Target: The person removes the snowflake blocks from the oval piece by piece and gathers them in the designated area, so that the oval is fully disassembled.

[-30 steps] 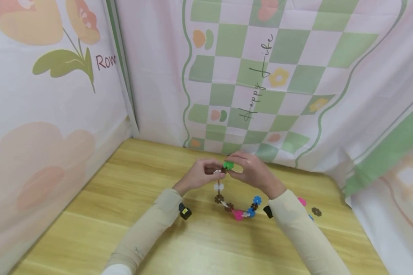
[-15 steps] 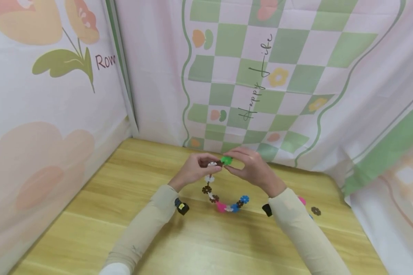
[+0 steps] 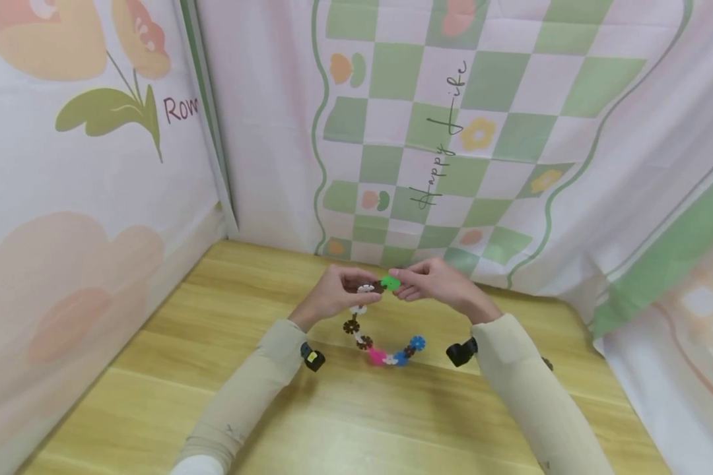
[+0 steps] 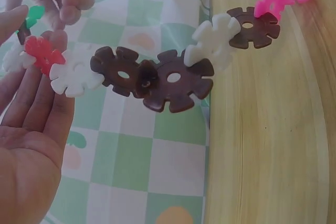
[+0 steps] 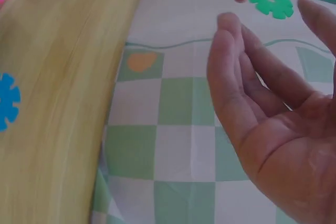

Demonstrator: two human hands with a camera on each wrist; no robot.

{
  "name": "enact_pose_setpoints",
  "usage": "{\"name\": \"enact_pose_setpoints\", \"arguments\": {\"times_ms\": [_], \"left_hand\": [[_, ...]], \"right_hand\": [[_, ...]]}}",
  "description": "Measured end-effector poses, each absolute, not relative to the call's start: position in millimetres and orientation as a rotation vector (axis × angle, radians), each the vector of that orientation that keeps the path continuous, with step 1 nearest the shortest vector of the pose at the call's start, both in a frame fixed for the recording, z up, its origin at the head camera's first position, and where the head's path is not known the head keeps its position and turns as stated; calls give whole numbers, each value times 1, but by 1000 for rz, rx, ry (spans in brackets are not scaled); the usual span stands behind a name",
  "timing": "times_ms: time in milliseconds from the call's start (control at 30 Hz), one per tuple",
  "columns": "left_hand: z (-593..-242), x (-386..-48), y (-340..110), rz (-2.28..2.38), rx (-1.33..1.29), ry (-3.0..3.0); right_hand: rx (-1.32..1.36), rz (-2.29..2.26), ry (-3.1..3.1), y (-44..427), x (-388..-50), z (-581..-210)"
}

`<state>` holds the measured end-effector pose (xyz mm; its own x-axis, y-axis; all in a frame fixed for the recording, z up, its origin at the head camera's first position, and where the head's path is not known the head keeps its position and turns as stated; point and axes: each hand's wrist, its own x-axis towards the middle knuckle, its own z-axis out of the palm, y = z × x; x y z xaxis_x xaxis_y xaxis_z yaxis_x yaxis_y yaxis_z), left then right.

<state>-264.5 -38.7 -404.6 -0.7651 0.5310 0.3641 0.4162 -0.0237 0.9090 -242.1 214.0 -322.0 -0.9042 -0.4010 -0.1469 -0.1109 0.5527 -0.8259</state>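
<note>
My left hand pinches the upper end of a chain of linked flower discs between thumb and fingers. In the left wrist view a red disc lies against its fingers, beside white and brown discs. The chain hangs down and curves right through brown, pink and blue discs. A green disc forms its top end, joined to a brown one. My right hand is beside the green disc; in the right wrist view its thumb and fingers stand apart, not closed on the green disc.
A wooden table lies beneath the hands. A loose brown disc is partly hidden by the right sleeve. Patterned curtains hang behind and at both sides. Each wrist carries a small black camera.
The chain and left hand have moved left and slightly up. My right hand has come off the green disc and turned, its wrist shifting right; the sleeve now covers the pink and blue loose discs.
</note>
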Motion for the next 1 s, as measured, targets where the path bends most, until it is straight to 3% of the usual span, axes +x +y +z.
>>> {"name": "enact_pose_setpoints", "arguments": {"times_ms": [1000], "left_hand": [[-404,-263,-34,1917,1059,2097]], "right_hand": [[-185,-1477,2027,210,-249,-324]]}}
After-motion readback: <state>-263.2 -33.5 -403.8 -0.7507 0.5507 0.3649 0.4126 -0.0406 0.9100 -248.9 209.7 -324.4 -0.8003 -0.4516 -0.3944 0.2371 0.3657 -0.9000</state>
